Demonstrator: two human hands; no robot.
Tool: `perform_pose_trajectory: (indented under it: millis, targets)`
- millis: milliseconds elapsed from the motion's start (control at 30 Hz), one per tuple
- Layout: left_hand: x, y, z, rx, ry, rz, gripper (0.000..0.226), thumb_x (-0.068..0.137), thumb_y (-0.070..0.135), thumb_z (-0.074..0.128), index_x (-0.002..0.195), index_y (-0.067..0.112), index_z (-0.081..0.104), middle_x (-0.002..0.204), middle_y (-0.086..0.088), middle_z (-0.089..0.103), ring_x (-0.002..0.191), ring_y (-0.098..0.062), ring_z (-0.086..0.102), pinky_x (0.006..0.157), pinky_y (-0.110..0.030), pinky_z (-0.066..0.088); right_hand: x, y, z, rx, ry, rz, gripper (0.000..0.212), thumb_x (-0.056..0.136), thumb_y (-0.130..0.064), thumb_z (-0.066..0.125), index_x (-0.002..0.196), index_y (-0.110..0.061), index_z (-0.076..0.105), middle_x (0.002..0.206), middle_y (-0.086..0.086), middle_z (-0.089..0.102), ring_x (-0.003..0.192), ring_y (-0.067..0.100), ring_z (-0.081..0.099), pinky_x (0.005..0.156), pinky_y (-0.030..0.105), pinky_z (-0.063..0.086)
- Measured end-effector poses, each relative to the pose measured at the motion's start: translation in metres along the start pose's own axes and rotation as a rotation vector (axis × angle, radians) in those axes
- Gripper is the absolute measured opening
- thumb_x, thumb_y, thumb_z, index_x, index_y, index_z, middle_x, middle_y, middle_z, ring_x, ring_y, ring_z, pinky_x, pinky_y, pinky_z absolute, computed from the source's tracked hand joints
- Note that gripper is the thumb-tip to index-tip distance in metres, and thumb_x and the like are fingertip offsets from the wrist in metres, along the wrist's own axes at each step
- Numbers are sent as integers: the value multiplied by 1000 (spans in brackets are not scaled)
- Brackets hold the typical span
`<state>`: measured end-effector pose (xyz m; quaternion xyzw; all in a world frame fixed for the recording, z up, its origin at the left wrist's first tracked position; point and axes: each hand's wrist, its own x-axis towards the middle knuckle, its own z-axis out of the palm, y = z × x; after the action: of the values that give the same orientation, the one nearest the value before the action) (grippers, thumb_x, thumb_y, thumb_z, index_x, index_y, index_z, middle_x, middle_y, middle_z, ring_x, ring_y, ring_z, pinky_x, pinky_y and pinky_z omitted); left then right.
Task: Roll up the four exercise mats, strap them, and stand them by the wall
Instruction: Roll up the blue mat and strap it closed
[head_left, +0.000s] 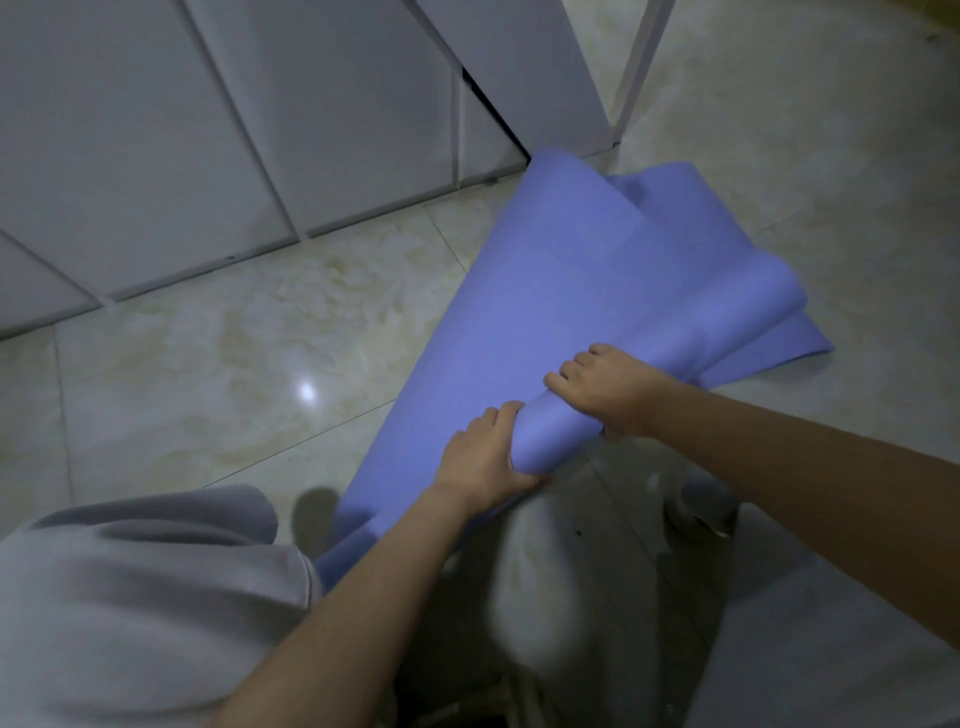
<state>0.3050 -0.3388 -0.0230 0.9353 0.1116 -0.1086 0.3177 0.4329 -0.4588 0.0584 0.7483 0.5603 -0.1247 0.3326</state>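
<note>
**Both hands gripping the mat roll**

Left hand grips the near end of the rolled purple mat, fingers curled in at the top and thumb hooked under the bottom. Right hand sits just past it, palm down, fingers bent over the roll, knuckles up. The hands are close together, not touching. Both forearms are bare and reach forward and down. The left comes up from bottom centre, the right slants in from the right edge. Elbows are out of view.
</note>
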Motion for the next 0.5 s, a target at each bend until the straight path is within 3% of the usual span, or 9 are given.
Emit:
perform_pose_trajectory:
  millis: [100,233,500]
  targets:
    - [7,-12,7,13,51,-44,81,75,52,68,141,21,33,131,-4,48,117,-27,47,93,-37,39,24,3,8,-18,93,-31,72,22,-25,85,88,-7,64,70,8,60,57,23,60,54,25,39]
    - [20,-38,15,-62,-41,-48,85,78,56,66,145,21,27,135,-4,44,122,-26,43,99,-36,34,55,1,26,97,-97,-4,61,73,-22,71,123,-10,40,118,9,55,106,27,56,83,33,39]
    - [84,-61,31,-224,-196,-125,46,100,39,37,141,17,35,136,-13,43,127,-32,41,106,-41,31,109,19,63,162,-182,-5,70,79,-22,69,136,-8,32,129,12,51,116,28,53,93,34,39]
